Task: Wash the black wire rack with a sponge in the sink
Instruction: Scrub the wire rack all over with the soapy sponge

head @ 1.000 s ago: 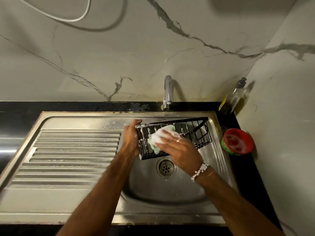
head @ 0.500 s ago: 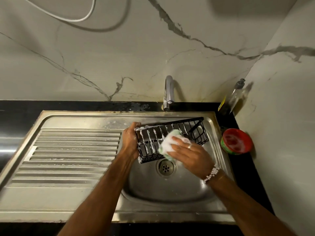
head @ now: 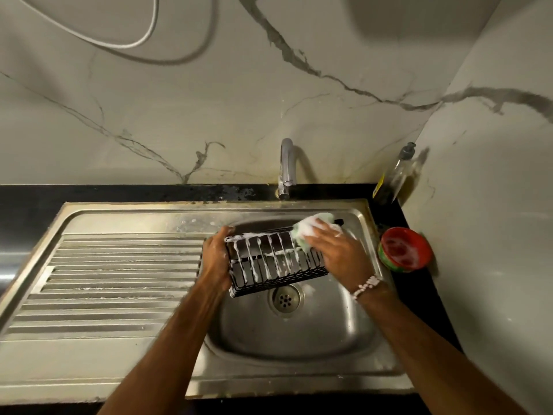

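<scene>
Seen from one head-worn camera, close above the sink (head: 287,381), facing forward and down toward the wall (head: 209,115) behind it.

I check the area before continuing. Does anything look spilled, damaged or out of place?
Nothing serious. Foam streaks the black wire rack, as expected. Only yellowish staining on the wall around the tap, and pale speckles on the black ledge beside it, look odd.

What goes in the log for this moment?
step: scrubbing | left hand: grips black wire rack left end | right hand: holds sponge on its right end | state: foamy, above sink
</scene>
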